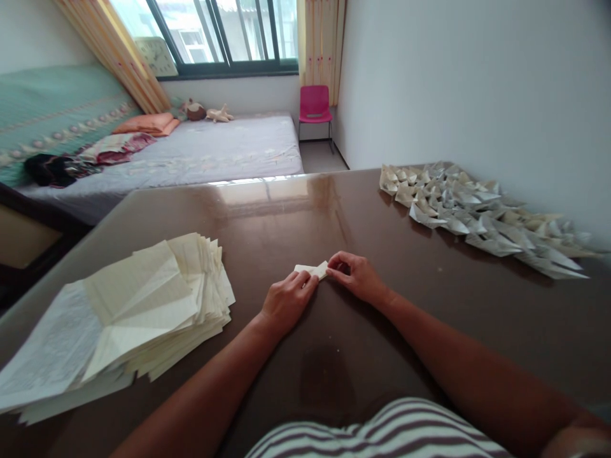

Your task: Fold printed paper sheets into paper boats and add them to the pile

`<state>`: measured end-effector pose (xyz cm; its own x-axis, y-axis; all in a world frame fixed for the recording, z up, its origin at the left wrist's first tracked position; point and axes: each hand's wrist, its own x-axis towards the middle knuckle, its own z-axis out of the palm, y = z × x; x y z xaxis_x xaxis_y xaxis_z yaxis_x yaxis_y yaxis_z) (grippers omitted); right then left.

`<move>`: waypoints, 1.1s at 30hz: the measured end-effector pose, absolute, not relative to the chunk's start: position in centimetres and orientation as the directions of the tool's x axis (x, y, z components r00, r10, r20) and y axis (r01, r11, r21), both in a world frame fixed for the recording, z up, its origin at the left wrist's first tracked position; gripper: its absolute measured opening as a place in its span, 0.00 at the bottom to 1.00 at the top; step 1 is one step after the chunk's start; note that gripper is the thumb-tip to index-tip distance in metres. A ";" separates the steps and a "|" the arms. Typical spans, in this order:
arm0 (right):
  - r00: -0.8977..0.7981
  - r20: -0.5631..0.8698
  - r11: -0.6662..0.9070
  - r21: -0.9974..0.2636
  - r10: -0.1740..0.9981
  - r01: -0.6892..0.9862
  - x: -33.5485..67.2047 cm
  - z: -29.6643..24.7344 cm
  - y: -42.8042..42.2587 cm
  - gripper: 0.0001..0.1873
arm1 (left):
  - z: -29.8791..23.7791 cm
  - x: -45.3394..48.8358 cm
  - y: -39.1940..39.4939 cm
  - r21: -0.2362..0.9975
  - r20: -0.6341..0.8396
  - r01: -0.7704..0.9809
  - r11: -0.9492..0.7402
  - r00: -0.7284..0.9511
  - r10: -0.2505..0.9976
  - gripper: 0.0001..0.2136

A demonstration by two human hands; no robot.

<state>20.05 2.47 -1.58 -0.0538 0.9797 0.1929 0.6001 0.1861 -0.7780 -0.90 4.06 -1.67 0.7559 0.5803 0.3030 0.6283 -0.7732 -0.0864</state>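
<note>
A small folded piece of cream paper [311, 268] lies at the middle of the brown table [315, 219]. My left hand [289, 297] presses it down from the left, its fingers resting on the near edge and covering part of the folds. At the paper's right end, my right hand [356, 275] pinches the tip between thumb and forefinger. To the left is a thick stack of loose, creased paper sheets [143, 292]. Rows of folded paper boats [458, 203] stand on the table's far right, by the wall.
Beyond the table is a bed [238, 143] with orange pillows [146, 124] and soft toys [219, 114]. A pink chair [315, 104] stands under the window [229, 32]. The white wall [468, 83] runs along the right side.
</note>
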 end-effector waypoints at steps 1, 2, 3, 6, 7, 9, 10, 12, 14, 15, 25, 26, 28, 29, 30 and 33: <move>-0.036 0.189 0.174 -0.790 0.981 0.589 19.8 -1.5 2.5 0.05 | -1.7 -0.9 4.1 -0.071 0.302 0.635 -0.769 0.748 0.590 0.08; -0.022 0.187 0.166 -0.803 0.982 0.573 19.7 -1.5 2.5 0.05 | -1.7 -0.8 4.1 -0.053 0.301 0.644 -0.763 0.739 0.602 0.08; -0.013 0.183 0.160 -0.818 0.983 0.552 19.6 -1.5 2.5 0.05 | -1.8 -0.7 4.2 -0.029 0.301 0.657 -0.753 0.724 0.620 0.08; -0.016 0.152 0.142 -0.873 0.988 0.466 19.5 -1.6 2.5 0.05 | -1.8 -0.4 4.2 0.069 0.303 0.718 -0.692 0.646 0.700 0.08; -0.022 0.138 0.133 -0.883 0.990 0.450 19.6 -1.7 2.5 0.05 | -1.8 -0.4 4.2 0.091 0.299 0.734 -0.673 0.625 0.721 0.08; -0.029 0.117 0.117 -0.879 0.993 0.462 19.7 -1.6 2.5 0.06 | -1.7 -0.3 4.2 0.101 0.284 0.744 -0.660 0.614 0.736 0.09; -0.030 0.107 0.108 -0.870 0.994 0.481 19.7 -1.5 2.5 0.07 | -1.7 -0.3 4.2 0.095 0.274 0.741 -0.665 0.622 0.733 0.09; -0.028 0.090 0.092 -0.858 0.996 0.505 19.7 -1.4 2.6 0.08 | -1.8 -0.2 4.2 0.093 0.264 0.735 -0.671 0.632 0.729 0.09; -0.024 0.080 0.082 -0.875 0.996 0.478 19.5 -1.3 2.6 0.08 | -1.8 -0.1 4.2 0.117 0.282 0.742 -0.660 0.612 0.738 0.10; -0.024 0.078 0.080 -0.892 0.997 0.445 19.4 -1.4 2.6 0.08 | -1.8 -0.1 4.3 0.134 0.306 0.744 -0.655 0.597 0.741 0.12; -0.128 0.150 0.170 -0.971 0.980 0.167 19.7 -1.6 2.5 0.10 | -1.3 -0.5 5.8 0.315 0.422 0.675 -0.667 0.530 0.736 0.12; -0.128 0.150 0.172 -0.968 0.980 0.185 19.7 -1.7 2.5 0.10 | -1.4 -0.5 6.0 0.359 0.422 0.657 -0.663 0.519 0.743 0.12; -0.119 0.145 0.170 -0.955 0.982 0.243 19.8 -1.7 2.5 0.11 | -1.7 -0.5 6.3 0.458 0.409 0.619 -0.638 0.490 0.770 0.14; -0.113 0.143 0.169 -0.945 0.983 0.279 19.8 -1.8 2.5 0.12 | -1.8 -0.5 6.5 0.506 0.398 0.601 -0.618 0.473 0.786 0.15; -0.109 0.146 0.173 -0.933 0.983 0.316 19.8 -1.8 2.4 0.12 | -1.9 -0.5 6.6 0.550 0.385 0.583 -0.598 0.458 0.801 0.17; -0.124 0.179 0.215 -0.883 0.976 0.417 19.8 -1.6 2.3 0.11 | -2.0 -0.4 6.6 0.628 0.356 0.544 -0.557 0.436 0.827 0.19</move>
